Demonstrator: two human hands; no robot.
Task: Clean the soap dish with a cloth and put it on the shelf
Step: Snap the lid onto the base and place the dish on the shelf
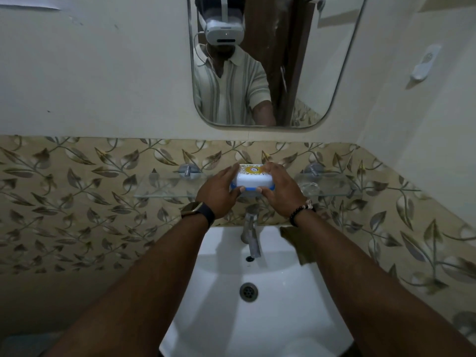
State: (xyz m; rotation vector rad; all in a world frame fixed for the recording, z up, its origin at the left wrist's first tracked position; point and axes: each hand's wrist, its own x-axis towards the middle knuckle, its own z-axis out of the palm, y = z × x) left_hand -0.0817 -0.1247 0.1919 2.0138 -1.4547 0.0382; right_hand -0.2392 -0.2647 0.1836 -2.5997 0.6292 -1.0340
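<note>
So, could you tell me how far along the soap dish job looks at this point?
Wiping looks finished: the cloth lies set aside on the sink rim by the tap. In hand: the left hand and right hand both grip the soap dish at the glass shelf. Left: letting go; whether the dish already rests on the shelf is unclear.

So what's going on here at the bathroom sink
A person is holding a soap dish between both hands, the left hand on one end and the right hand on the other, right at the glass shelf above the tap. The dish has a blue rim, a white bar and a yellow soap packet in it. A brownish cloth lies on the rim of the white sink, untouched. Whether the dish already rests on the shelf is hard to tell.
</note>
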